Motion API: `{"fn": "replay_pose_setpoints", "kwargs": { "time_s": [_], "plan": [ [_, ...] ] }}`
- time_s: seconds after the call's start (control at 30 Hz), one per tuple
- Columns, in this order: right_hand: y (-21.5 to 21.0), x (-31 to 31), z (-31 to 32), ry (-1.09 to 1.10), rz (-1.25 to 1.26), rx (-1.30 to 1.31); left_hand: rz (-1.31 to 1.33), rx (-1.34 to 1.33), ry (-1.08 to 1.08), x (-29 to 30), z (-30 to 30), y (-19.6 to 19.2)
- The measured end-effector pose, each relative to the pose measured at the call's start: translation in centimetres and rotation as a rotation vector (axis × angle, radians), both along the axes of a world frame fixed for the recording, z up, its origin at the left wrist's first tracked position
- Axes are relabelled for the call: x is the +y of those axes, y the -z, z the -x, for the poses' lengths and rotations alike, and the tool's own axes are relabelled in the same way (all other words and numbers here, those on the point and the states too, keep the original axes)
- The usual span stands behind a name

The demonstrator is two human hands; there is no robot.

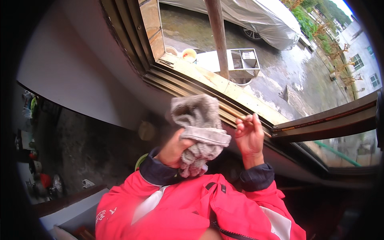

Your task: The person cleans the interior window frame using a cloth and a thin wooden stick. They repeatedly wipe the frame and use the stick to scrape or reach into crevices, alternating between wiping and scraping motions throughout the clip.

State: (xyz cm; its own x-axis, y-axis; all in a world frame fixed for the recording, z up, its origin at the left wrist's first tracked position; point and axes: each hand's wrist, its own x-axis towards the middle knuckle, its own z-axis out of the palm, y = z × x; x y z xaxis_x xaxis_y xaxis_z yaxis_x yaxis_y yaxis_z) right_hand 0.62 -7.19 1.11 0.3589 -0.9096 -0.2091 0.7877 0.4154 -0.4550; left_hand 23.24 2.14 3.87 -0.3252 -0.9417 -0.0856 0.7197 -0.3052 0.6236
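In front of my chest, my left hand is closed round a bunched grey-brown cloth. The cloth's upper part stands up in a loose fold, and its lower end hangs crumpled beneath my fingers. To the right of it, my right hand is raised with the fingers pinched on a thin wooden stick. The stick slants over the window track, and part of it is hidden by the cloth and my fingers. I cannot tell whether its tip touches the track.
The window's dark sash stands at the right. Past the pale outer sill rises a wooden post. Outside are a white and metal cart, buckets and a covered car. Assorted items lie on the floor at left.
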Motion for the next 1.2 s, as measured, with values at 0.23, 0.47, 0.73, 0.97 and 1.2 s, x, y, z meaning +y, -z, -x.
{"fn": "replay_pose_setpoints", "kwargs": {
  "time_s": [0.23,0.47,0.73,0.97,1.2],
  "plan": [
    [-3.7,0.2,5.5,0.314,0.403,0.698,-0.136,0.292,-0.038,-5.6,8.0,-1.1],
    [-7.7,-4.3,1.5,-0.003,0.640,1.271,-0.151,0.348,-0.058,-7.5,8.7,2.8],
    [-11.7,-5.5,1.4,-0.042,0.627,1.353,-0.207,0.315,-0.019,-5.9,8.8,1.4],
    [-9.2,-5.3,1.6,-0.043,0.497,1.335,-0.221,0.317,0.031,-6.1,8.9,2.3],
    [-6.8,-6.6,-3.7,-0.047,0.483,1.186,-0.190,0.423,-0.200,-6.6,6.7,2.4]
  ]
}}
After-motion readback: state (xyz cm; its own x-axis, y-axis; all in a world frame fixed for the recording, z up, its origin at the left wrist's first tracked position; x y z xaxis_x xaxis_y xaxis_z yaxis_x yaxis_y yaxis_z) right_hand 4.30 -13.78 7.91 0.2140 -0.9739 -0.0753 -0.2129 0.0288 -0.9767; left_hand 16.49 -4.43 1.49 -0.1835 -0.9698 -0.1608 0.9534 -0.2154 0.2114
